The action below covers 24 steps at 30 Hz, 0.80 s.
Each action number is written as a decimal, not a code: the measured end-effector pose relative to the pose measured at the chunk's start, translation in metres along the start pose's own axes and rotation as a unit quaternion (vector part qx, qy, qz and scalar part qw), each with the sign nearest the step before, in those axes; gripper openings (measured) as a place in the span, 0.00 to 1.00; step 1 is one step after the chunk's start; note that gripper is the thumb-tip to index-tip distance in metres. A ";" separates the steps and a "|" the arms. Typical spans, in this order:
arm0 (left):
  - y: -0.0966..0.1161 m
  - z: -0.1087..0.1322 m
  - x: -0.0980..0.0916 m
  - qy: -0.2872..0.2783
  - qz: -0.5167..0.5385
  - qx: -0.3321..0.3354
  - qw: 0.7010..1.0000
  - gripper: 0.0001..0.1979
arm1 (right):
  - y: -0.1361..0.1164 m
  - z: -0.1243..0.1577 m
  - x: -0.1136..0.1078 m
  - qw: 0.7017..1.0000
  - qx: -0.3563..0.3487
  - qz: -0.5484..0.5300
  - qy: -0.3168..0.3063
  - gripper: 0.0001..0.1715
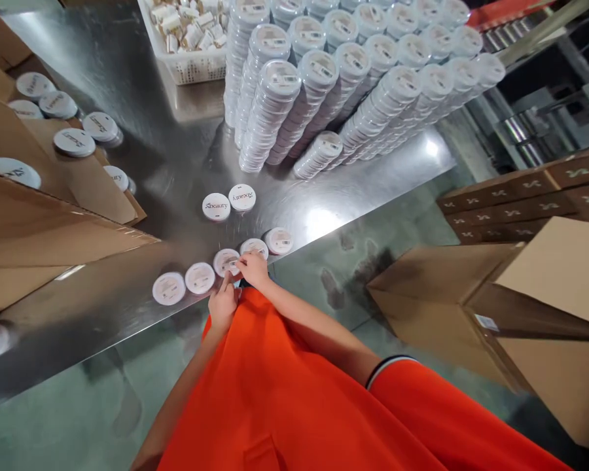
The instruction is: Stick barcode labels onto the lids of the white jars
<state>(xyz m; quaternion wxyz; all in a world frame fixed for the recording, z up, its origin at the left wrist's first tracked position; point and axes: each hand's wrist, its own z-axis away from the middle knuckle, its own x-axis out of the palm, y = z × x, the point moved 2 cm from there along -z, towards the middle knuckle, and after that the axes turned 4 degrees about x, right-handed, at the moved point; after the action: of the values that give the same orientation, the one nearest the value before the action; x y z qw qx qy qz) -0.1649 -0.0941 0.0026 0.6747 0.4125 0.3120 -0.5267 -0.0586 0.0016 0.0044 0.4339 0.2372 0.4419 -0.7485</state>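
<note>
1. Far left, a cardboard carton (pixel 53 252) stands at the left side of the bench (pixel 177 163) with its flaps spread, and white lettered tins (pixel 73 142) lie among those flaps.
2. Along the bench's front edge, a row of five round tins climbs to the right, their pale faces up and each with a small label. The leftmost tin (pixel 168 288) and the second tin (pixel 199 278) lie free of the hands.
3. Here's the left hand (pixel 222 304), fingers pointing up, one fingertip (pixel 225 280) at the lower rim of the third tin (pixel 226 261). Is it gripping? Can't tell from here.
4. The right hand (pixel 252 269), reaching out of an orange sleeve (pixel 392 399), has its fingers pressed together and pinching at that third tin's right side, with the hand lying over the fourth tin (pixel 254 248). The fifth tin (pixel 279 241) sits just beside it.
5. Behind the row, two white tins lettered "Sbeauty" (pixel 228 202) lie close together.
6. At the back, a white plastic basket (pixel 186 65) of small wrapped packets stands left of tall leaning stacks of tins (pixel 275 111).
7. Off the bench to the right, brown cartons (pixel 520 196) are piled up, and an open carton (pixel 495 307) stands on the green floor (pixel 324 294).
</note>
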 end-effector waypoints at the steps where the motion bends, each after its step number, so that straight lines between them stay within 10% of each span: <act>1: 0.001 0.000 0.000 -0.006 -0.001 -0.003 1.000 0.17 | -0.002 0.001 0.000 1.000 0.006 0.010 -0.006 0.10; 24: 0.000 0.000 -0.001 0.023 0.080 -0.036 0.996 0.12 | -0.014 -0.008 -0.009 0.992 -0.086 0.089 0.025 0.15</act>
<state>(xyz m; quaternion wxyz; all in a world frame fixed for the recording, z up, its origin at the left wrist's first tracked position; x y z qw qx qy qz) -0.1652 -0.0939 0.0039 0.7220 0.4236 0.3121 -0.4494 -0.0663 0.0159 0.0136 0.5068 0.2557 0.4924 -0.6597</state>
